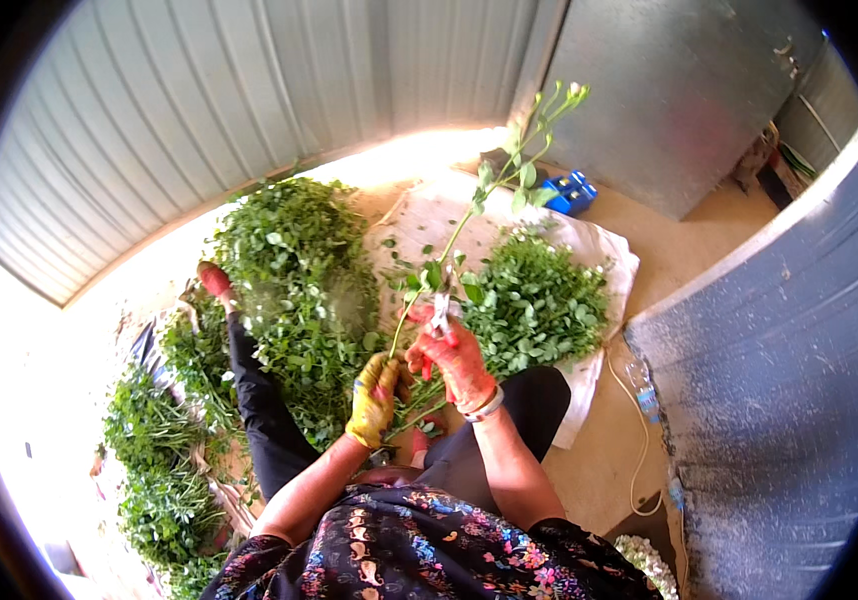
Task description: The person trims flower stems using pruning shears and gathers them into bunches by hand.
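Note:
My left hand (374, 397), in a stained yellow glove, grips the lower end of a long green flower stem (460, 220). The stem slants up to the right, with leaves along it and small pale buds at its tip. In a red-orange glove, my right hand (459, 367) holds pruning shears (442, 315) whose blades point up beside the stem's leafy middle. Whether the blades touch the stem I cannot tell. Just beyond my right hand lies a pile of cut leafy stems (538, 300). A larger heap of greenery (294, 277) spreads ahead of my left hand.
A white sheet (429, 210) lies under the right pile. More green bundles (155, 465) line the left side. A blue object (570, 193) sits near a metal door panel (646, 97). A plastic bottle (646, 401) and a cable (643, 457) lie by the blue panel (766, 360).

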